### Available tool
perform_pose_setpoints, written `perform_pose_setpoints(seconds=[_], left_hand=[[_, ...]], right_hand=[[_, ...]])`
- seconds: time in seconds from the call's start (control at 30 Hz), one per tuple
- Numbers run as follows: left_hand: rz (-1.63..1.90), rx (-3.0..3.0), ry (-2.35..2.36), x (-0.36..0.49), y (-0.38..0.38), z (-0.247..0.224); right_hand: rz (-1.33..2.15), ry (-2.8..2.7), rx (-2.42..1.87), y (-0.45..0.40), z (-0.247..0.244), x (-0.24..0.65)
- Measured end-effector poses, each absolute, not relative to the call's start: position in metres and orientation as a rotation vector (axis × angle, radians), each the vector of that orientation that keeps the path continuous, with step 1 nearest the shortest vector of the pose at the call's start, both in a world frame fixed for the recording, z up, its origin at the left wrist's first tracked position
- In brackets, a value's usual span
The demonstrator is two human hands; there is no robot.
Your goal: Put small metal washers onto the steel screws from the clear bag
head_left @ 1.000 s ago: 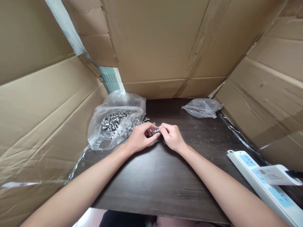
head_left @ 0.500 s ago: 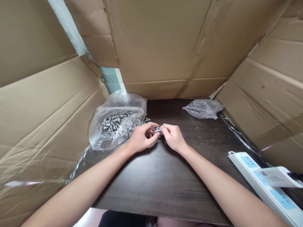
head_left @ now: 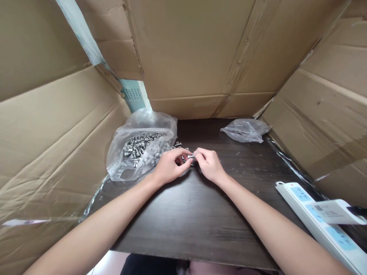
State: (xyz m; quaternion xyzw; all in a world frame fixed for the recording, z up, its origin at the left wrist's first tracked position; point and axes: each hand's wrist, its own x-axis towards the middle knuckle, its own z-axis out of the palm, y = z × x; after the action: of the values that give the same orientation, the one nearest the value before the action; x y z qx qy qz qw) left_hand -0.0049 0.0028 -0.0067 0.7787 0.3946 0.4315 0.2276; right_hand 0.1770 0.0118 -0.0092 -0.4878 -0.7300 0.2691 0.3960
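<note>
A small metal bolt (head_left: 190, 156) is held between my two hands above the dark tabletop. My left hand (head_left: 172, 165) pinches its left end between thumb and forefinger, the other fingers curled behind. With closed fingertips, my right hand (head_left: 208, 163) grips the bolt's right end; the fingers hide that end, so I cannot make out whether a nut sits on it. Left of my left hand, a clear plastic bag (head_left: 116, 160) lies open with many metal bolts (head_left: 139, 147) inside. Several loose metal pieces (head_left: 178, 144) lie just behind my hands, partly hidden.
An emptied-looking clear plastic bag (head_left: 245, 130) lies at the back right of the dark table (head_left: 183, 225). A white power strip (head_left: 318, 225) with a tag runs along the right. Cardboard walls (head_left: 195, 57) close in the back and both sides.
My hands stay almost in place. The bolt between the fingertips has turned slightly, so its ring-like face no longer shows. The whole view has shifted a little.
</note>
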Motion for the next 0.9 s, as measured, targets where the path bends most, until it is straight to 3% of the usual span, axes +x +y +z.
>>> perform_pose_setpoints(seconds=[0.9], left_hand=[[1.202, 2.177, 1.122, -0.0062, 0.0039, -0.0079]], right_hand=[[0.799, -1.885, -1.105, 0.0093, -0.0069, 0.1803]])
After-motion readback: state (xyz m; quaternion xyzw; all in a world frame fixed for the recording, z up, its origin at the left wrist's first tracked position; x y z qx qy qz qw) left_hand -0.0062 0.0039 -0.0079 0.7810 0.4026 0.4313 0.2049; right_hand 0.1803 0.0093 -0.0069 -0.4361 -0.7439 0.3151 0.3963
